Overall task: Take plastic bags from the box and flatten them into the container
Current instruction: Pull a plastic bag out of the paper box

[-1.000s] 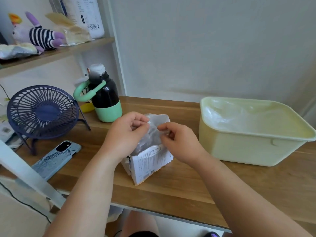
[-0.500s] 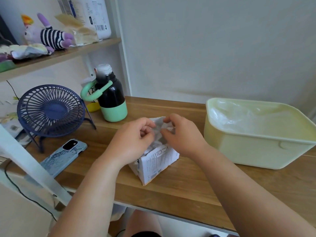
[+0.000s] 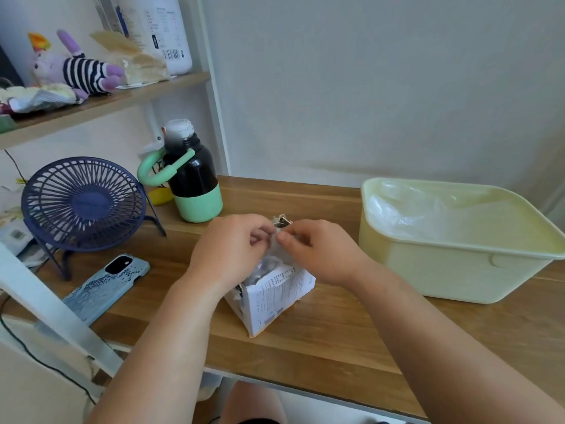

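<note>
My left hand and right hand meet fingertip to fingertip just above the open box, each with its fingers curled in, pinching the crumpled top of a clear plastic bag. The rest of the bag is down inside the box, which stands near the front of the desk, between my wrists. I judge this to be the taking-out step: the bag is gripped but not yet free. Next I need a steady upward pull, perhaps with one hand steadying the light box, then a carry to the right. The pale container waits there, well apart from the box, with flattened bags already lying in it. Off to the left stand a bottle, a small fan and a phone.
</note>
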`<state>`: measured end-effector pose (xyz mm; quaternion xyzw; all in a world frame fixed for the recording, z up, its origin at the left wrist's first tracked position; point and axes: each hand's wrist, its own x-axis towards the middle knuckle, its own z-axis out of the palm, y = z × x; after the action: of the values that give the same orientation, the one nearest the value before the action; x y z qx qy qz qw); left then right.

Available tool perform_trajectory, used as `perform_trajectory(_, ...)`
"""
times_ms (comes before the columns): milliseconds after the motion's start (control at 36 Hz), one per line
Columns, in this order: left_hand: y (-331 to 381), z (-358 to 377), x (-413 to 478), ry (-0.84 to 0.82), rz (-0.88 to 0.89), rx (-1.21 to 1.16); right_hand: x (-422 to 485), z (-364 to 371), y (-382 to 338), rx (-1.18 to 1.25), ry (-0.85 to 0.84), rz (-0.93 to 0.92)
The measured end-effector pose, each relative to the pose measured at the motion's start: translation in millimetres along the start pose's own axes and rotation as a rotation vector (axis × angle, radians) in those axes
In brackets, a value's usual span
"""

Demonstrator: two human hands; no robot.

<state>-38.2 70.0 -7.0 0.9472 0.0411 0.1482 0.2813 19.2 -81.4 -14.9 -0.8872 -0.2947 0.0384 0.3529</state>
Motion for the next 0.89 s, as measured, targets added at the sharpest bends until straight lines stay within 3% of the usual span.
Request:
perform_trajectory(194, 1.1, -6.0, 1.0, -0.007, -0.061, -0.446, 5.8, -2.0, -3.7, -0.098, -0.053, 0.029)
perform_trajectory(333, 2.9, -3.8, 0.0, -0.037, 0.009, -0.512, 7.6, -2.5, -8.8, -0.11, -0.024, -0.079)
perform_trajectory(444, 2.2, -3.0, -1.5, 0.006, 0.034, -0.58, 7.0, 0.5, -9.3, 0.071, -0.024, -0.102)
perform_trajectory(528, -0.1, -1.8, -1.9, 0.047, 0.004, -0.539, 8.3, -2.2, -7.0, 0.173, -0.008, -0.059)
perform_trajectory(695, -1.6, 2.0, -1.3, -0.021, -0.079, -0.296, 12.7, -10.2, -3.2, 0.589, 0.003, 0.115)
perform_trajectory(889, 3.5, 4.1, -0.8, -0.013, 0.008, -0.209, 15.9, -14.0, 1.3, 0.807, 0.039, 0.208)
